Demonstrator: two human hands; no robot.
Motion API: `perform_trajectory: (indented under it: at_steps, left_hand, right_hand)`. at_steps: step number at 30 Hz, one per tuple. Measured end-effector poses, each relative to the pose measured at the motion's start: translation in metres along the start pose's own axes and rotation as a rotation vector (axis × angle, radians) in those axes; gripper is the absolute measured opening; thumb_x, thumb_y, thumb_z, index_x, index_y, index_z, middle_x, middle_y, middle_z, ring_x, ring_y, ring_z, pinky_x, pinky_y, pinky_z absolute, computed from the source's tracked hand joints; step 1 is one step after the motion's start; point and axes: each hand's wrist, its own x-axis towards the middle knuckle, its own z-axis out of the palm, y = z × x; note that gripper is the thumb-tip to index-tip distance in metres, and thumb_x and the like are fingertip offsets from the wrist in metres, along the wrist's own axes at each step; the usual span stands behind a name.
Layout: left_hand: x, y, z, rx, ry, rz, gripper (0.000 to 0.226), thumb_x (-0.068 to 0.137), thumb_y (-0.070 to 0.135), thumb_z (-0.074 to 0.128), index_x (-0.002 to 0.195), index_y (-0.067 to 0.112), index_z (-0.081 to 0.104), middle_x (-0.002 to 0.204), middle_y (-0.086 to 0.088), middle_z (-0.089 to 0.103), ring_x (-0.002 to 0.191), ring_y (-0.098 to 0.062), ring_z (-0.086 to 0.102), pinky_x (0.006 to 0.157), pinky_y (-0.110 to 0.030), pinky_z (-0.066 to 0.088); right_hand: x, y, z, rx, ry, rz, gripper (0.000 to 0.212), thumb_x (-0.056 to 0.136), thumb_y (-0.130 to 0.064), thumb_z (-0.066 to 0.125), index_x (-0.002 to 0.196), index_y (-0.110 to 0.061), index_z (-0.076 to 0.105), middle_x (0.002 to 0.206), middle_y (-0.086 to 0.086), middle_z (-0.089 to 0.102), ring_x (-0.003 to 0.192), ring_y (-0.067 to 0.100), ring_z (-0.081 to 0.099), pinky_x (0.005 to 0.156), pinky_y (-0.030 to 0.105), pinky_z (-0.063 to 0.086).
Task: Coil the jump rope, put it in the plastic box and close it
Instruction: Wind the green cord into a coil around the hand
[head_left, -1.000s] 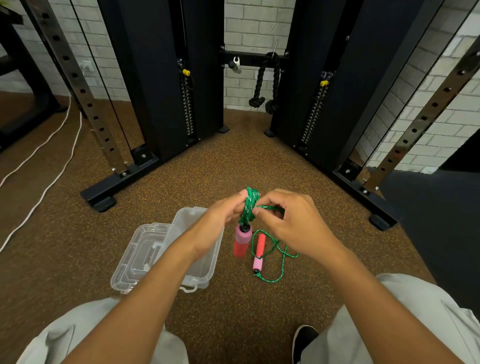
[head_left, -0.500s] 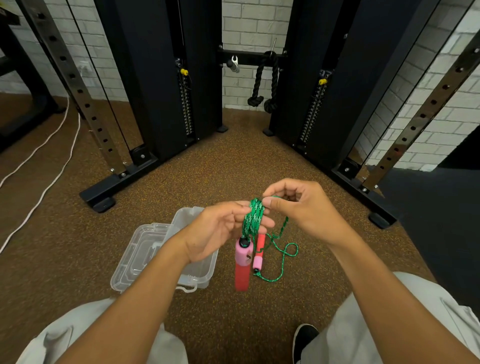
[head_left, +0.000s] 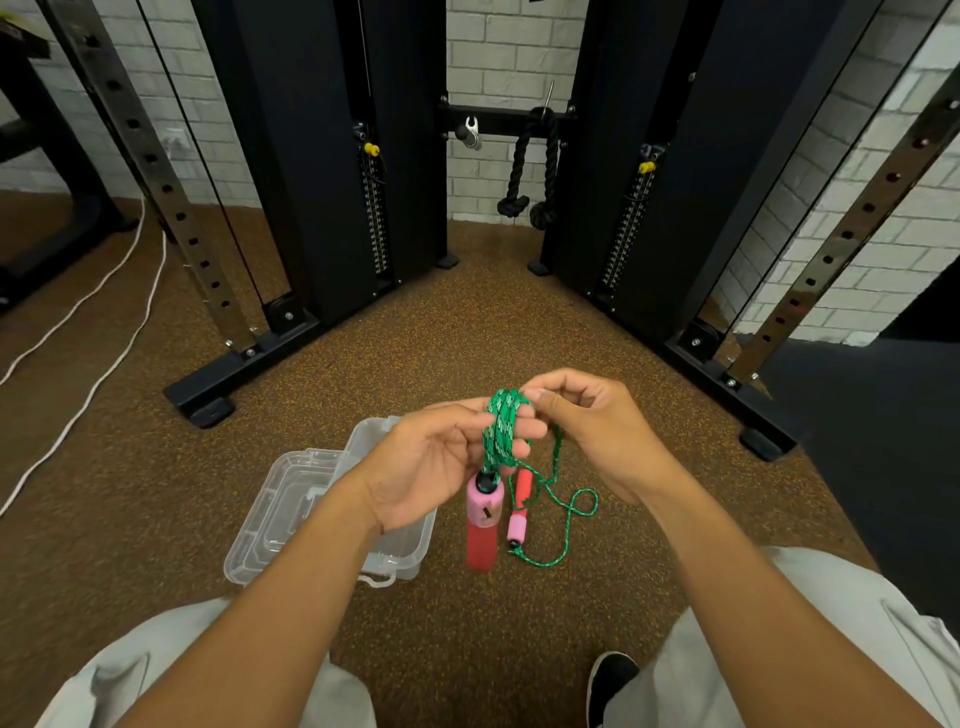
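My left hand (head_left: 441, 462) is holding the green jump rope (head_left: 501, 431) loops while my right hand (head_left: 592, 431) is pinching the loose end beside them. If I am letting go, the loops are falling apart. The plastic box (head_left: 400, 551) is sitting open under my left hand.

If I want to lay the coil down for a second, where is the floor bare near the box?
Bare floor lies between the plastic box and the black rack foot behind it, and to the box's left, toward the white cord. It is crowded right of the box: the second handle and loose green rope lie there, under both hands.
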Motion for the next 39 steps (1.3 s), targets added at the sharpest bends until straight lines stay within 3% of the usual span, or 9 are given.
perform_trajectory:
  at_steps: [8,11,17,23,28,30,32,36,39]
  left_hand:
    - [-0.002,0.005,0.011,0.068,0.093,0.119,0.054,0.098,0.030,0.043,0.147,0.010,0.050,0.148,-0.004,0.060,0.139,-0.021,0.054,0.121,-0.058,0.030]
    - [-0.001,0.007,0.010,0.082,0.181,0.176,0.056,0.098,0.035,0.042,0.148,0.011,0.047,0.148,-0.001,0.060,0.139,-0.016,0.054,0.120,-0.055,0.032]
    - [0.001,0.011,-0.001,0.099,0.267,0.188,0.071,0.096,0.054,0.039,0.154,0.013,0.041,0.150,0.004,0.058,0.137,-0.008,0.054,0.123,-0.050,0.027]
    - [0.006,0.006,0.002,0.262,0.269,0.115,0.083,0.092,0.068,0.027,0.155,0.016,0.041,0.153,0.008,0.055,0.135,-0.001,0.054,0.112,-0.031,0.038]
    - [0.005,-0.003,0.007,0.578,0.242,0.038,0.058,0.093,0.078,0.018,0.126,0.050,0.056,0.151,0.014,0.053,0.139,0.003,0.046,0.124,-0.033,0.024]
    - [0.003,-0.006,0.009,0.631,0.239,-0.039,0.070,0.088,0.085,0.017,0.131,0.046,0.056,0.157,0.007,0.047,0.140,0.000,0.041,0.126,-0.038,0.020]
    - [0.003,-0.008,0.006,0.628,0.193,-0.132,0.089,0.079,0.094,0.022,0.142,0.038,0.053,0.159,0.003,0.046,0.142,-0.004,0.042,0.126,-0.040,0.021]
    - [0.005,-0.010,0.004,0.554,-0.004,-0.181,0.083,0.090,0.080,0.025,0.147,0.026,0.053,0.140,0.003,0.067,0.134,-0.009,0.057,0.123,-0.044,0.027]
    - [0.006,-0.005,0.010,0.480,-0.016,-0.158,0.083,0.094,0.070,0.018,0.146,0.016,0.054,0.135,0.001,0.070,0.127,-0.014,0.064,0.117,-0.042,0.033]
  right_hand:
    - [-0.005,0.017,0.019,-0.257,-0.004,0.027,0.019,0.099,-0.009,0.061,0.089,-0.019,0.074,0.069,-0.009,0.071,0.060,0.008,0.062,0.060,0.028,0.053]
    - [-0.008,0.016,0.021,-0.455,-0.021,-0.005,0.014,0.097,-0.021,0.066,0.090,-0.028,0.076,0.073,-0.003,0.074,0.060,0.021,0.068,0.060,0.039,0.055]
    - [-0.019,0.002,0.029,-0.678,-0.116,-0.101,0.008,0.094,-0.028,0.070,0.093,-0.025,0.077,0.072,-0.015,0.069,0.057,-0.006,0.056,0.057,0.010,0.039]
    - [-0.024,-0.004,0.031,-0.744,-0.180,-0.165,0.009,0.092,-0.024,0.069,0.084,-0.022,0.071,0.067,-0.003,0.066,0.052,0.003,0.048,0.052,0.019,0.039]
    - [-0.022,-0.007,0.028,-0.874,-0.147,-0.222,0.013,0.096,-0.029,0.064,0.094,-0.025,0.077,0.073,-0.009,0.071,0.055,0.009,0.057,0.053,0.024,0.045]
    - [-0.020,-0.010,0.024,-0.950,-0.101,-0.245,0.015,0.095,-0.036,0.065,0.093,-0.027,0.077,0.071,-0.012,0.071,0.050,0.006,0.054,0.053,0.019,0.040]
    - [-0.019,-0.015,0.018,-0.945,-0.061,-0.238,0.014,0.092,-0.038,0.071,0.087,-0.026,0.077,0.064,-0.013,0.067,0.048,0.004,0.053,0.052,0.013,0.035]
    - [-0.017,-0.026,0.002,-0.624,-0.066,-0.126,0.008,0.088,-0.025,0.078,0.084,-0.020,0.075,0.071,-0.003,0.075,0.054,0.005,0.069,0.049,0.014,0.043]
    - [-0.015,-0.032,-0.007,-0.404,-0.036,-0.064,0.006,0.089,-0.020,0.077,0.087,-0.015,0.076,0.083,0.004,0.077,0.068,0.010,0.071,0.063,0.023,0.054]
